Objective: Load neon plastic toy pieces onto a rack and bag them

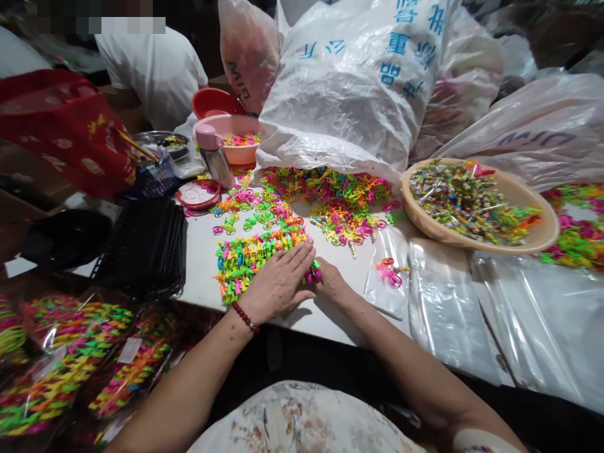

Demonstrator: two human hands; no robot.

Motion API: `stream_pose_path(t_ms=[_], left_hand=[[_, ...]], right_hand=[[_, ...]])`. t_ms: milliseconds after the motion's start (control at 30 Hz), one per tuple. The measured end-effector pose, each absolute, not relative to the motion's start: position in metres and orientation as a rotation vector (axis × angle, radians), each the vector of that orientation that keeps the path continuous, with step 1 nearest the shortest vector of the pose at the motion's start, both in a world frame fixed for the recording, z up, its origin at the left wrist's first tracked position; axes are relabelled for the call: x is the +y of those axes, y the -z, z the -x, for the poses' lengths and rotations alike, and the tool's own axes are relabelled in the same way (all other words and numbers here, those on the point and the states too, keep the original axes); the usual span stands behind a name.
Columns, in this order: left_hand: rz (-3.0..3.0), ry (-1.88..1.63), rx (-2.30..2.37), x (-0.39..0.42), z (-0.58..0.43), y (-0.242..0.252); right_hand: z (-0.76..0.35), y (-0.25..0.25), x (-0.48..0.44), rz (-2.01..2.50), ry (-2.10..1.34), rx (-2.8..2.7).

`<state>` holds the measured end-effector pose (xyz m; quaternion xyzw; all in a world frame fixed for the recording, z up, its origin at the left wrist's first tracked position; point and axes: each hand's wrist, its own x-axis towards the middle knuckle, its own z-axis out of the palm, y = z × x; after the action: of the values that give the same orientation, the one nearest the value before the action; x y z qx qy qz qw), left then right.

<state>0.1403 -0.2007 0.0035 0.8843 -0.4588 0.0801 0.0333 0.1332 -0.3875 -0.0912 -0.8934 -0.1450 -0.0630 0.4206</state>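
Small bright plastic toys stand in packed rows point(245, 259) on the white table in front of me. Across the right end of these rows my left hand point(285, 274) lies flat, fingers stretched out and together, with a dark red bead bracelet on the wrist. My right hand point(331, 282) presses against the right edge of the rows, by a few magenta pieces. Its fingertips are hidden behind the left hand, so its grip does not show. Loose toys point(340, 195) of the same colours spill from a big white sack point(349, 82) just beyond.
At right stands a beige basin point(479, 245) of small wrapped pieces. Clear plastic bags point(448, 302) lie along the front edge, one with a loose toy point(391, 272) on it. Black racks point(141, 245), a thermos point(214, 157) and a red basket point(201, 200) are left. A person point(151, 69) sits behind.
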Motion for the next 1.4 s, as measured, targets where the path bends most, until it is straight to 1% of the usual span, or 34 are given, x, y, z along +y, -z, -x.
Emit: stream_pose_path(t_ms=[267,567,933,1067,1133,1233,1333,1400], left_hand=[[-2.713,-0.206,-1.444,-0.200,-0.141,-0.004],[-2.720,-0.222,-1.422,-0.201,-0.143,-0.003],[-2.755,-0.215,-1.389,-0.200,-0.144,0.000],[-2.713,-0.219,-1.377,-0.198,-0.145,0.002],[-2.695,-0.227,-1.379,-0.198,-0.146,0.003],[-2.668,-0.237,-1.396,-0.198,-0.147,0.003],[-2.655,-0.246,-1.403,-0.198,-0.146,0.002],[-2.651,-0.249,-1.402,-0.198,-0.146,0.002]], right_hand=[[-0.132,0.092,-0.390,2.221,0.236,-0.385],[-0.134,0.094,-0.384,2.156,0.247,-0.313],[-0.140,0.103,-0.385,2.362,0.188,-0.419],[-0.140,0.095,-0.381,2.383,0.154,-0.436],[-0.136,0.083,-0.392,2.383,0.137,-0.465],[-0.119,0.060,-0.431,2.476,0.230,-0.365],[-0.091,0.040,-0.486,2.802,0.333,0.020],[-0.075,0.035,-0.518,3.006,0.257,0.245]])
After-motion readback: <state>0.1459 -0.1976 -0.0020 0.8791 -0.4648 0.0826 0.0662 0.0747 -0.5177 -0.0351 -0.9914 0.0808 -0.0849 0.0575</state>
